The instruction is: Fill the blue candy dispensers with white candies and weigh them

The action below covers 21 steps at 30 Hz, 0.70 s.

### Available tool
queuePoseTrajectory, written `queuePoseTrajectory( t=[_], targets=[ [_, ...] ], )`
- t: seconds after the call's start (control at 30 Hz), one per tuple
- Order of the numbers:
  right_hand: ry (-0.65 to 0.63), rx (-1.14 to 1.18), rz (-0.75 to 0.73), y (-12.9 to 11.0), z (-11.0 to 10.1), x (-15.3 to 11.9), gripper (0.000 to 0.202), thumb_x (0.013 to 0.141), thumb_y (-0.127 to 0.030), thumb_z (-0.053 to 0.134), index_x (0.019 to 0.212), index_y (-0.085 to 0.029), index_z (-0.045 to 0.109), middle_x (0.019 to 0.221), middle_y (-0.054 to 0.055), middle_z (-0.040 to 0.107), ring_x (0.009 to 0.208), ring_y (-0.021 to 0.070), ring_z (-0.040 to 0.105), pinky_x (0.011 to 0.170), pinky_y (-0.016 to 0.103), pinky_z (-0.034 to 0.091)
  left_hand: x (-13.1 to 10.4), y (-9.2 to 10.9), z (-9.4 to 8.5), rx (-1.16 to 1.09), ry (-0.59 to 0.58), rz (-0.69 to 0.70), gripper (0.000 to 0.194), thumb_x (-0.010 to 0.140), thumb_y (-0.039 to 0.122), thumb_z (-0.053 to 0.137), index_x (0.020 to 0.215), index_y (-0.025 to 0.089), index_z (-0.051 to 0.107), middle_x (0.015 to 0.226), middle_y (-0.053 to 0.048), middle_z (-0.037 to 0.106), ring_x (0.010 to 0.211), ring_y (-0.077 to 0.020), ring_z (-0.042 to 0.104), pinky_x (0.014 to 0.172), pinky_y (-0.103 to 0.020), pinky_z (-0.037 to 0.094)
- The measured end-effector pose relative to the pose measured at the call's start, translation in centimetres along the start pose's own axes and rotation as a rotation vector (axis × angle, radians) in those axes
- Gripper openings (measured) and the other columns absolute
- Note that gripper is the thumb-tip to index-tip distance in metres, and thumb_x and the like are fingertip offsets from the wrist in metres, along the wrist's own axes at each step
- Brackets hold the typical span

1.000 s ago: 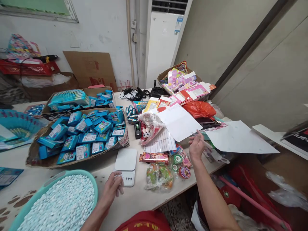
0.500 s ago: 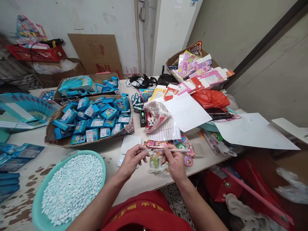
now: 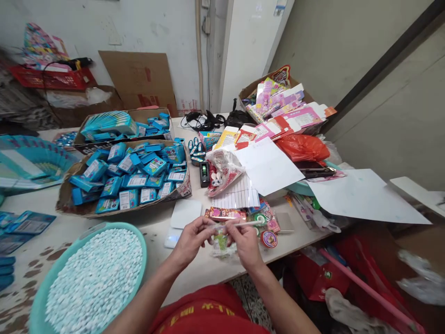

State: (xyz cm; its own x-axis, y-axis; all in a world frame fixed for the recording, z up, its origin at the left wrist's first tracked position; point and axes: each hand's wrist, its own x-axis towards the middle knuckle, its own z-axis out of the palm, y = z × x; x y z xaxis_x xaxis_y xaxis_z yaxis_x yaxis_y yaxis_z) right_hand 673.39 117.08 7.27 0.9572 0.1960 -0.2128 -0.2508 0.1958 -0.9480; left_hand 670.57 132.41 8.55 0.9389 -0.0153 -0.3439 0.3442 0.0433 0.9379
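Observation:
A thin whitish stick (image 3: 248, 223) lies level between my two hands above the front of the table. My left hand (image 3: 195, 237) pinches its left end with thumb and fingers. Closed round the stick further right is my right hand (image 3: 243, 241), and the stick's right end pokes out past it. Below and between the hands sits a clear plastic packet (image 3: 220, 246) with something green in it. Just behind them lies a red printed strip (image 3: 225, 213). A round purple-and-red item (image 3: 269, 239) is right of my right hand.
A turquoise basin (image 3: 144, 264) of pale pellets stands at the left. Behind it, a cardboard box (image 3: 64, 204) holds small blue boxes. White sheets (image 3: 271, 164), a tape dispenser (image 3: 204, 174) and a red plastic bag (image 3: 302, 146) lie further back.
My hands have moved closer together along the stick, the right one shifting left. The view has shifted slightly.

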Motion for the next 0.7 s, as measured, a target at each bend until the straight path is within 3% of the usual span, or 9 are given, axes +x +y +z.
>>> queuePoseTrajectory(
  t=[0.37, 0.47, 0.53, 0.57, 0.63, 0.7],
  targets=[
    [0.123, 0.153, 0.132, 4.5, 0.8, -0.9, 0.046, 0.064, -0.058, 0.072, 0.07, -0.015, 0.054, 0.057, -0.002, 0.06, 0.035, 0.0043, 0.045, 0.036, 0.017, 0.037, 0.4, -2.2, 0.7, 0.117, -0.05, -0.013, 0.03, 0.076, 0.046, 0.056, 0.075, 0.016, 0.057, 0.071, -0.002, 0.062, 0.058, -0.0129, 0.056, 0.056, -0.025, 0.042],
    [0.069, 0.108, 0.298, 5.4, 0.6, -1.4, 0.054, 0.066, -0.067, 0.063, 0.077, -0.014, 0.058, 0.064, 0.002, 0.063, 0.038, 0.006, 0.047, 0.038, 0.02, 0.041, 1.1, -3.5, -0.1, 0.113, -0.078, -0.046, 0.029, 0.075, 0.046, 0.055, 0.076, 0.017, 0.056, 0.067, 0.0, 0.059, 0.054, -0.012, 0.054, 0.053, -0.025, 0.041],
    [-0.02, -0.06, 0.338, 5.7, 0.0, -2.3, 0.056, 0.072, -0.069, 0.055, 0.084, -0.014, 0.062, 0.066, 0.004, 0.064, 0.041, 0.0093, 0.051, 0.041, 0.024, 0.046, 1.2, -4.7, -1.4, 0.11, -0.031, -0.064, 0.029, 0.073, 0.045, 0.055, 0.079, 0.017, 0.055, 0.067, 0.001, 0.058, 0.054, -0.012, 0.054, 0.052, -0.024, 0.04],
    [-0.052, -0.198, 0.279, 5.8, -0.5, -2.7, 0.053, 0.074, -0.066, 0.055, 0.086, -0.015, 0.064, 0.068, 0.004, 0.065, 0.045, 0.0119, 0.054, 0.046, 0.027, 0.049, 1.1, -5.3, -2.2, 0.122, 0.01, -0.081, 0.028, 0.072, 0.044, 0.056, 0.08, 0.017, 0.055, 0.067, 0.001, 0.058, 0.055, -0.0121, 0.054, 0.052, -0.024, 0.039],
    [-0.051, -0.537, 0.014, 6.0, -1.6, -3.4, 0.037, 0.077, -0.053, 0.061, 0.091, -0.02, 0.068, 0.081, 0.008, 0.068, 0.065, 0.0191, 0.063, 0.063, 0.035, 0.053, 0.7, -6.3, -3.8, 0.177, 0.077, -0.128, 0.025, 0.07, 0.041, 0.056, 0.08, 0.018, 0.054, 0.067, 0.001, 0.058, 0.057, -0.0123, 0.054, 0.052, -0.023, 0.038],
    [-0.039, -0.837, -0.244, 6.5, -2.6, -3.6, 0.024, 0.078, -0.037, 0.065, 0.098, -0.024, 0.069, 0.099, 0.01, 0.068, 0.089, 0.0249, 0.062, 0.08, 0.039, 0.05, 0.3, -7.0, -5.0, 0.243, 0.067, -0.166, 0.02, 0.071, 0.036, 0.054, 0.077, 0.018, 0.054, 0.065, 0.001, 0.058, 0.057, -0.0122, 0.053, 0.052, -0.023, 0.038]
  ],
)
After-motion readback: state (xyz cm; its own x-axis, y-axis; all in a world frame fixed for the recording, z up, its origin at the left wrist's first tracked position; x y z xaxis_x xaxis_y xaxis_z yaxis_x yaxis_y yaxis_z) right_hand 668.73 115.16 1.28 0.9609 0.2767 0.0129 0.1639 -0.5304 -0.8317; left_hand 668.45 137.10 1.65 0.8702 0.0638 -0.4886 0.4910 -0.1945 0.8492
